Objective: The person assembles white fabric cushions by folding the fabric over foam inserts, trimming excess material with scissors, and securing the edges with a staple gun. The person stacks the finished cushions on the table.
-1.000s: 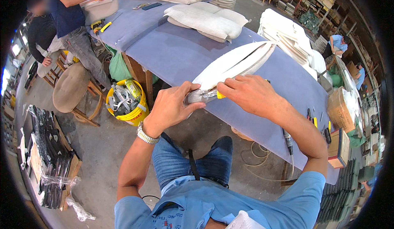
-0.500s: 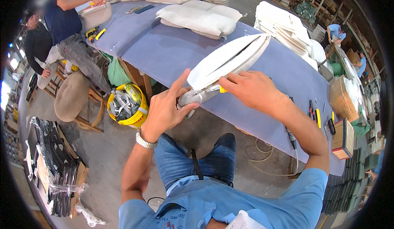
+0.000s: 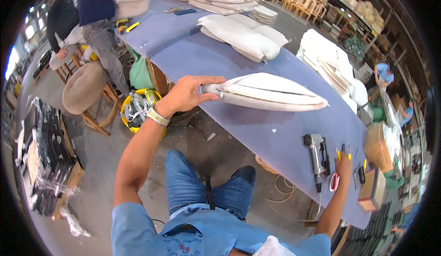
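My left hand grips one end of a pale padded seat cushion, thumb below and fingers above. Over the front part of the table, the cushion is held edge-on, with a dark slit along its side between two fabric layers. Far to the right, my right hand is down at the table top among the hand tools. Its fingers are closed around a tool with yellow parts, whose kind is mostly hidden. Beside that hand lie a red-and-white loop handle and a grey air stapler with a hose.
Stacked cushions lie on the blue-grey table, with white padded pieces to the right. A wooden box and carton flank the tools. A yellow bucket, stool and wrapped boards stand left. Other people work nearby.
My right hand has left the cushion, where it held something yellow, and moved right to the tools. My left hand has tilted the cushion flatter and lower, now gripping its end.
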`<move>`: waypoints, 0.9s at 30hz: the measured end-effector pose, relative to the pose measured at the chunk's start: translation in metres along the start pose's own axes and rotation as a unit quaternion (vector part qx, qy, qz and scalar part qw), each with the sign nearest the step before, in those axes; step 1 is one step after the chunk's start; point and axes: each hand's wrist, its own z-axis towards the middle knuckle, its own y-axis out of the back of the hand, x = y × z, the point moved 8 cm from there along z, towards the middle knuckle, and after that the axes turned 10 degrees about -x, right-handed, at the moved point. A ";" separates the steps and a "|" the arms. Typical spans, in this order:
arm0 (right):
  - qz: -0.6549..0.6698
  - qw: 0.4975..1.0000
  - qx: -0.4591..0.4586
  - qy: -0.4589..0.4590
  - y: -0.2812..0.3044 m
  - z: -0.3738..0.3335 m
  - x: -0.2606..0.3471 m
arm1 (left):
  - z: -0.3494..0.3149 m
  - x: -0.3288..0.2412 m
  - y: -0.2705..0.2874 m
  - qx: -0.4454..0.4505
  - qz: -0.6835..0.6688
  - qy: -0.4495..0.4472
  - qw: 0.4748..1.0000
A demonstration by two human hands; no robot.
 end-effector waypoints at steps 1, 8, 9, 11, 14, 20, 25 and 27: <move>-0.013 0.999 -0.027 0.020 -0.002 -0.004 -0.005 | -0.002 0.007 0.002 -0.010 -0.026 0.011 1.000; 0.168 0.947 -0.203 0.183 0.078 0.040 0.136 | -0.002 0.020 0.000 -0.040 -0.105 0.057 0.992; 0.241 0.919 -0.215 0.225 0.105 0.039 0.187 | -0.002 0.025 -0.001 -0.047 -0.117 0.056 0.990; 0.355 0.852 -0.235 0.305 0.150 0.027 0.288 | -0.006 0.033 -0.003 -0.067 -0.143 0.050 0.986; 0.416 0.761 -0.197 0.458 0.188 -0.001 0.423 | -0.011 0.049 -0.005 -0.093 -0.168 0.054 0.980; 0.396 0.727 0.036 0.560 0.147 0.007 0.564 | -0.007 0.077 -0.018 -0.105 -0.229 0.078 0.965; 0.391 0.730 0.006 0.560 0.135 0.023 0.579 | -0.006 0.083 -0.011 -0.117 -0.253 0.099 0.955; 0.408 0.745 0.033 0.528 0.130 0.029 0.581 | -0.006 0.082 -0.012 -0.113 -0.247 0.109 0.956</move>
